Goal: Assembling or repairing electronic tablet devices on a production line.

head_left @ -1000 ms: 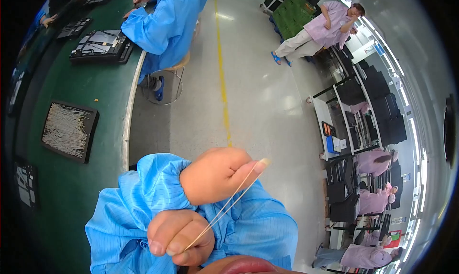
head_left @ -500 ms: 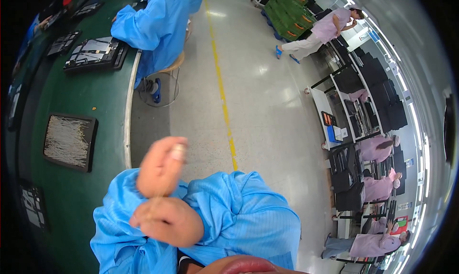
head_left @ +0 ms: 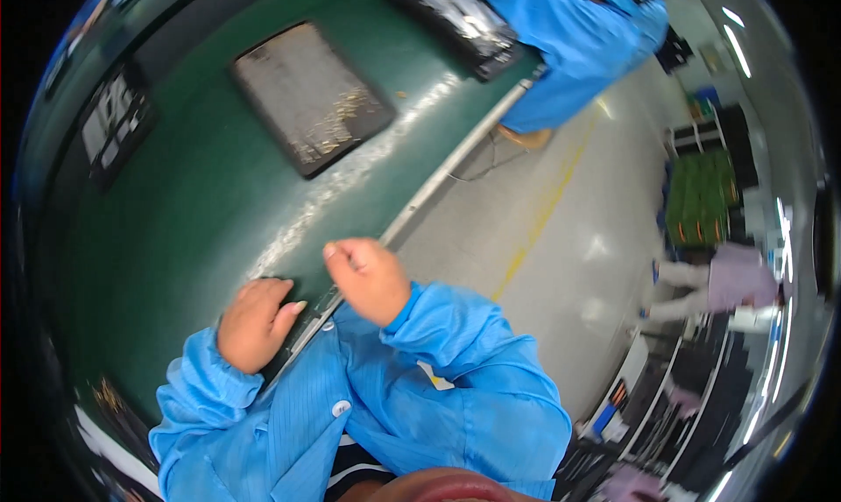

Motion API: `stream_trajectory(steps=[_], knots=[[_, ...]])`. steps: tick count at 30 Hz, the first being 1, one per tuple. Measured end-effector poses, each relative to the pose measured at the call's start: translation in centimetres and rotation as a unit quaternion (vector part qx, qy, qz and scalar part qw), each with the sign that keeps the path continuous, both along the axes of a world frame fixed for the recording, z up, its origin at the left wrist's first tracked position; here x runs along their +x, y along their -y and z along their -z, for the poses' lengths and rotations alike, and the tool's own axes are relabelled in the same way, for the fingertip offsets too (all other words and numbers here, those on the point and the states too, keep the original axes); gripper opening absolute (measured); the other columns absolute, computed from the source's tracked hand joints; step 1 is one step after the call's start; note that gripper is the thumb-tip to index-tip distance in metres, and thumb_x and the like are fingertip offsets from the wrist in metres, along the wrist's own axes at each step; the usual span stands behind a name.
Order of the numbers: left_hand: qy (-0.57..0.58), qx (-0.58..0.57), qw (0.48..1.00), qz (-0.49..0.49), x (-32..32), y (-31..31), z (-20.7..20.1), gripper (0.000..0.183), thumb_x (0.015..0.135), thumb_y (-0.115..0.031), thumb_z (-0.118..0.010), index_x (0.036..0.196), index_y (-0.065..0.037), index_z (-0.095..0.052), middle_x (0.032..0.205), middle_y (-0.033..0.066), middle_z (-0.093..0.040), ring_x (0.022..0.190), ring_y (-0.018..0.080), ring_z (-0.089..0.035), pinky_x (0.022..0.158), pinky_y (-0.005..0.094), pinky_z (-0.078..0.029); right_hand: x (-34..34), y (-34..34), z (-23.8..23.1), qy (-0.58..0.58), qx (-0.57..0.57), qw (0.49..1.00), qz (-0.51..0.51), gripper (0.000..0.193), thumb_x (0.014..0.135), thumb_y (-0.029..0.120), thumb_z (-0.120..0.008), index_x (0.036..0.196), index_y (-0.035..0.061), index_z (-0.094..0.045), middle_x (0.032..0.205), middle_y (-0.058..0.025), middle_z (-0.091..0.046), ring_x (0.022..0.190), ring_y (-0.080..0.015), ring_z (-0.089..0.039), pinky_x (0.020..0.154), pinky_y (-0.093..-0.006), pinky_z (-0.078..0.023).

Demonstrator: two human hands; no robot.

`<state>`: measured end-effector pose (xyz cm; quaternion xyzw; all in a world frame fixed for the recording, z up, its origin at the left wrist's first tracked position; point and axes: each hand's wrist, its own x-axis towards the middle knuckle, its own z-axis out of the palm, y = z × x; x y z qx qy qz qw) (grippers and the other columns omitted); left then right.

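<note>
My left hand is over the green bench near its front edge, fingers bent and the thumb apart from them, with nothing visible between. To its right, my right hand is curled, thumb and forefinger close together, above the metal bench edge. Whatever it may hold is too small or blurred to make out. The two hands are apart. Beyond them on the bench lies a shallow black tray full of thin pale wire-like pieces, some with yellowish ends toward the near side.
A black case with pale panels lies at the far end, beside a co-worker's blue sleeve. Another such unit rests at the left. Dark thin items are at lower left. Green crates and a walking person are across the aisle.
The view has turned toward the bench, so the tray appears nearer the middle. My hands, earlier close together and blurred with one above the other, have separated side by side.
</note>
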<state>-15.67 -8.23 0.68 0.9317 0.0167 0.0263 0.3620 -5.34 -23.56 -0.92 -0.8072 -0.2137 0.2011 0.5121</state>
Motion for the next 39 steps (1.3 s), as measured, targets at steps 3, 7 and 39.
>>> stream_trajectory(steps=[3,7,39], knots=[[-0.017,0.092,0.993,-0.078,-3.1,-3.2,0.9,0.023,0.071,-0.011,-0.056,0.091,0.000,-0.053,0.091,0.0170,-0.053,0.089,0.0335,-0.047,0.080,0.0392,-0.036,4.6,-1.8,0.4,0.179,-0.072,0.981,-0.024,0.021,0.078,0.018,-0.047,0.067,0.0011,-0.054,0.064,-0.0188,-0.053,0.062,-0.0364,-0.050,0.056,-0.0437,-0.039],[0.001,0.267,0.925,-0.270,-5.9,-4.9,2.8,0.024,0.070,-0.014,-0.058,0.089,-0.001,-0.055,0.089,0.0125,-0.054,0.088,0.0315,-0.047,0.079,0.0402,-0.035,10.0,-4.9,-2.0,0.326,-0.118,0.938,-0.016,0.018,0.076,0.017,-0.048,0.069,0.0028,-0.056,0.066,-0.0164,-0.055,0.063,-0.0331,-0.052,0.057,-0.0414,-0.041],[0.376,-0.622,0.457,-0.512,3.9,-28.1,6.1,0.067,0.081,-0.033,-0.046,0.130,-0.011,-0.007,0.132,0.0160,-0.011,0.121,0.0312,-0.014,0.099,0.0380,-0.016,2.1,-2.9,3.1,0.411,-0.223,0.880,-0.081,0.005,0.068,0.008,-0.057,0.070,0.0044,-0.056,0.077,-0.0107,-0.058,0.064,-0.0270,-0.052,0.058,-0.0358,-0.040]])
